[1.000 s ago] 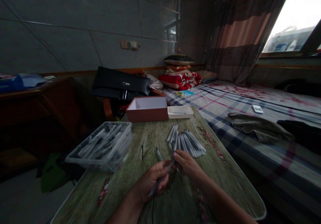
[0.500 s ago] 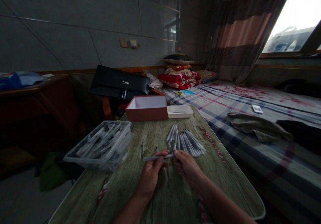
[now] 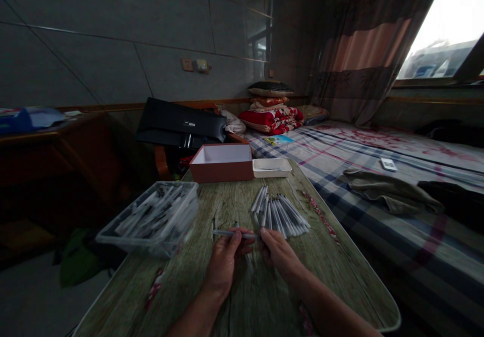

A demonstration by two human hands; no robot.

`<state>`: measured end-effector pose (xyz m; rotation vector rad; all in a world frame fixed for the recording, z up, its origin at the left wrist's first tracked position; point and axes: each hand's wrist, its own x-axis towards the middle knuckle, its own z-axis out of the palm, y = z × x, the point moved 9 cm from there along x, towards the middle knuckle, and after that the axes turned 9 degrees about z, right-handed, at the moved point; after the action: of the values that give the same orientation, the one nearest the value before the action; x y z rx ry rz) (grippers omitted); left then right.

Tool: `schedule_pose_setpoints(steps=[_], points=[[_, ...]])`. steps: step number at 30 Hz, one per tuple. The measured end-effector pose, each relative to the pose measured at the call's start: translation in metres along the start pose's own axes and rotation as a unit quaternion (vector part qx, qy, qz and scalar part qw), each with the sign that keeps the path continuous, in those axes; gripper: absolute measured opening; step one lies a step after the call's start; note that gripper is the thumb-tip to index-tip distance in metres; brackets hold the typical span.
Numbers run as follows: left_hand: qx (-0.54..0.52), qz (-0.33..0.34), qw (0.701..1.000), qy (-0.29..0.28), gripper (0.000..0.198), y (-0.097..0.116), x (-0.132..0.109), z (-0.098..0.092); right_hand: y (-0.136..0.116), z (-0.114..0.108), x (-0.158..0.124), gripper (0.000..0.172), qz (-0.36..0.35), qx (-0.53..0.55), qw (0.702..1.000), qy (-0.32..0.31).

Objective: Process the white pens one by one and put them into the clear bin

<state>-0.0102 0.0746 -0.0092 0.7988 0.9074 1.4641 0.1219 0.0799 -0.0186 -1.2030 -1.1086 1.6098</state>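
A pale, slim pen [image 3: 222,232] lies crosswise in my left hand [image 3: 224,261], pinched between thumb and fingers, with one end sticking out to the left. My right hand [image 3: 278,251] is closed at the pen's other end, and its fingertips cover that tip. Just beyond my right hand, several similar pens [image 3: 285,216] are fanned out on the table. Beneath the hands a blurred pale piece [image 3: 249,264], perhaps another pen, shows on the wood-patterned table [image 3: 200,276].
To the left, a clear plastic bin [image 3: 181,221] holds many pens. At the table's far edge stand a reddish-brown box [image 3: 221,173] and a small white tray [image 3: 272,173] with something thin inside. A bed [image 3: 378,216] with checked sheets runs along the right.
The pen has shifted slightly to the left and up and lies more level. My right hand has moved a little left, staying at its right end.
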Motion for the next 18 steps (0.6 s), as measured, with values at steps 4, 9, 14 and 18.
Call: schedule_pose_setpoints(steps=[4,9,14,18], points=[[0.003,0.008,1.0,-0.004,0.034,-0.002,0.002,-0.003,-0.004,0.005,-0.001,0.04,-0.003,0.045,0.999,-0.021],[0.008,0.01,1.0,-0.002,0.032,0.0,0.002,-0.003,0.001,0.005,-0.001,0.037,0.021,0.086,0.996,-0.023],[0.016,0.021,1.0,0.002,0.031,0.003,0.001,-0.003,0.008,0.004,0.002,0.043,0.038,0.058,0.997,-0.02],[0.012,0.018,1.0,0.003,0.03,0.001,0.001,-0.005,0.0,0.009,-0.003,0.038,0.015,0.111,0.992,-0.05]])
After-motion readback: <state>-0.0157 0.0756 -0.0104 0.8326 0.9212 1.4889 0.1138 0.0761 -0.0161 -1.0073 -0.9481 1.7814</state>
